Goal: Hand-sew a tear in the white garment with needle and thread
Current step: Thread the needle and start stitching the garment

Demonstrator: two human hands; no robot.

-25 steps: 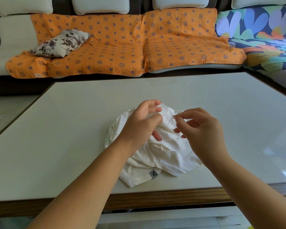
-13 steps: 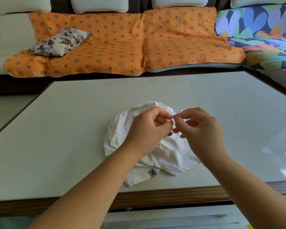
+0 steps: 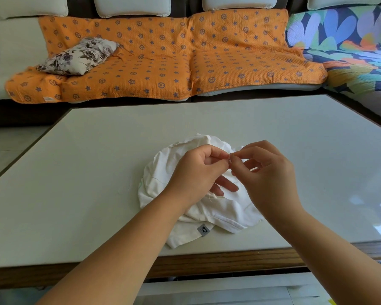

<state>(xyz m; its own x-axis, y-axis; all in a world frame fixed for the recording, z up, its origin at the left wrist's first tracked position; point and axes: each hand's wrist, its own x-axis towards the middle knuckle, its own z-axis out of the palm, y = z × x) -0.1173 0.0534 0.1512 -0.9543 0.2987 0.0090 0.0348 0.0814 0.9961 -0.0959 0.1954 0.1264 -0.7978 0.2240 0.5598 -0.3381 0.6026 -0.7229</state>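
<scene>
Fingertips [image 3: 226, 155] of the left hand [image 3: 194, 172] and right hand [image 3: 268, 172] met, thumbs and forefingers pinching a fine pale thread [image 3: 229, 161] between them; any needle was too small to tell. Beneath them, the crumpled white garment [image 3: 161, 170] lay on the table [image 3: 86, 172], toward its 6 o'clock edge.

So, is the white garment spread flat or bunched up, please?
Bunched: the white garment lies crumpled in folds on the table.
</scene>
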